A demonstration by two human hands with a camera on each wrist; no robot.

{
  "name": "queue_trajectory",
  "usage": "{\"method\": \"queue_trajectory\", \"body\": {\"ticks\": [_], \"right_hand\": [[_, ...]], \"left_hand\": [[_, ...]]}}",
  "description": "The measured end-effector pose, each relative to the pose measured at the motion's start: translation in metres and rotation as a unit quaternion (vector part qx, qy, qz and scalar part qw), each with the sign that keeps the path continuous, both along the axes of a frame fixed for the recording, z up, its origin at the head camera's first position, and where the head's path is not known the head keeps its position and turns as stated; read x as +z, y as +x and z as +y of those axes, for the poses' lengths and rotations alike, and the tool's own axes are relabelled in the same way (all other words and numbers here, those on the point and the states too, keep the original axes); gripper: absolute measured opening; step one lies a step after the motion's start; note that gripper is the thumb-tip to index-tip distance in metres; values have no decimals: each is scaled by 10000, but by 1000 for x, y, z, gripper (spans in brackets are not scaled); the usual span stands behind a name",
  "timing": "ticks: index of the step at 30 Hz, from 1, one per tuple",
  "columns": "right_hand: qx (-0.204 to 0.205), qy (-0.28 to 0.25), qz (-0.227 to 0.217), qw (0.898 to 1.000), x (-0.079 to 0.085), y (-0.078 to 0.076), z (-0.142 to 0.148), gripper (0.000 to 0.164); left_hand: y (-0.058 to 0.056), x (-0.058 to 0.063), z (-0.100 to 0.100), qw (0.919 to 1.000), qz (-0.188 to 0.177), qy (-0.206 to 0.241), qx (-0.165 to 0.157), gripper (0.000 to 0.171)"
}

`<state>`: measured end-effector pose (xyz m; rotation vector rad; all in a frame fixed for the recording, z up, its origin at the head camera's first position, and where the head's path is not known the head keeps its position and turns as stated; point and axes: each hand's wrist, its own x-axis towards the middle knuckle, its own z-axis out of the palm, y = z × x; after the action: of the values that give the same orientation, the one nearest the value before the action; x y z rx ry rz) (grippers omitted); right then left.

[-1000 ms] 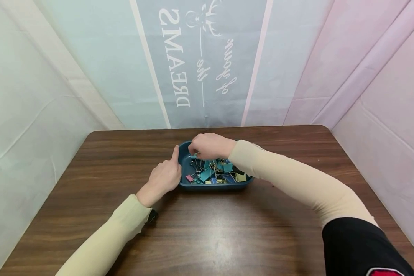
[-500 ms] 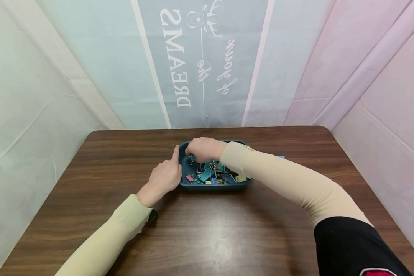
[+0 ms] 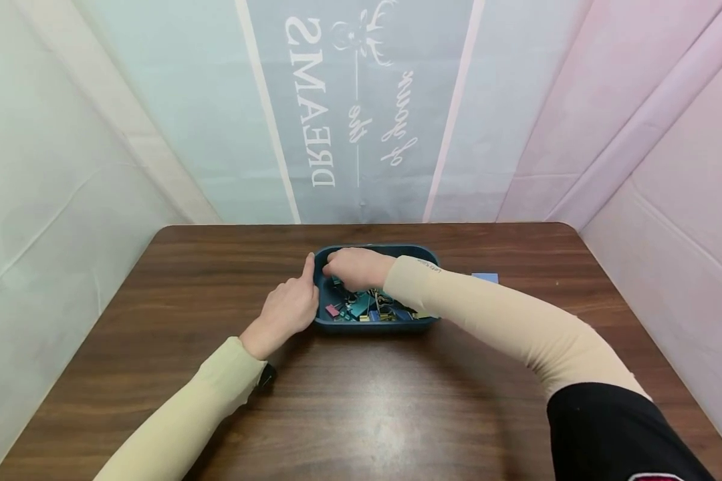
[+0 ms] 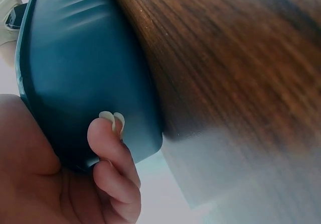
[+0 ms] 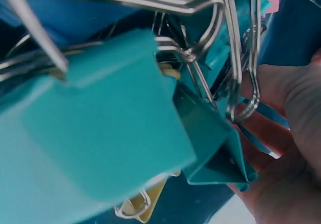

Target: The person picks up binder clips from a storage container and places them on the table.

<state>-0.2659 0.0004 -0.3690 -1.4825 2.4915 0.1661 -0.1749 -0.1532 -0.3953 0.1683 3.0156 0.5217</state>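
Note:
A dark teal plastic bin (image 3: pixel 373 327) stands at the far middle of the table, holding a heap of binder clips (image 3: pixel 361 306), mostly teal, with blue, yellow and pink ones. My left hand (image 3: pixel 289 307) grips the bin's left end, its index finger laid along the rim. In the left wrist view, curled fingertips (image 4: pixel 108 133) lie by the outer wall. My right hand (image 3: pixel 356 268) reaches down into the bin's left half. From the right wrist camera, its fingers pass behind a teal binder clip (image 5: pixel 218 148); their tips are hidden, so a hold cannot be made out.
A flat light blue piece (image 3: pixel 485 276) lies on the table right of the bin, partly covered by the right sleeve (image 3: pixel 475 300). The wooden table (image 3: pixel 361 401) extends toward me. A printed cloth (image 3: pixel 361 120) hangs behind its far edge.
My right hand has moved lower into the bin, and its forearm has dropped, uncovering the light blue piece. A teal clip seen at its fingers earlier is now less visible. The left hand keeps its place.

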Motion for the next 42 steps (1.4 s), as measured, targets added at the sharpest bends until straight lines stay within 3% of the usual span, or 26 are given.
{"method": "queue_trajectory", "body": {"ticks": [13, 28, 36, 42], "right_hand": [[-71, -290, -3, 9996, -3, -3, 2, 27], [-420, -674, -34, 9968, 31, -1, 24, 24], [-303, -1025, 14, 9943, 54, 16, 58, 24], [-511, -1390, -70, 9889, 59, 22, 98, 26]], "left_hand": [[1, 1, 1, 10000, -29, 8, 26, 66], [2, 1, 1, 10000, 7, 4, 8, 67], [3, 0, 1, 9999, 26, 152, 74, 67], [3, 0, 3, 9998, 130, 141, 23, 67]]}}
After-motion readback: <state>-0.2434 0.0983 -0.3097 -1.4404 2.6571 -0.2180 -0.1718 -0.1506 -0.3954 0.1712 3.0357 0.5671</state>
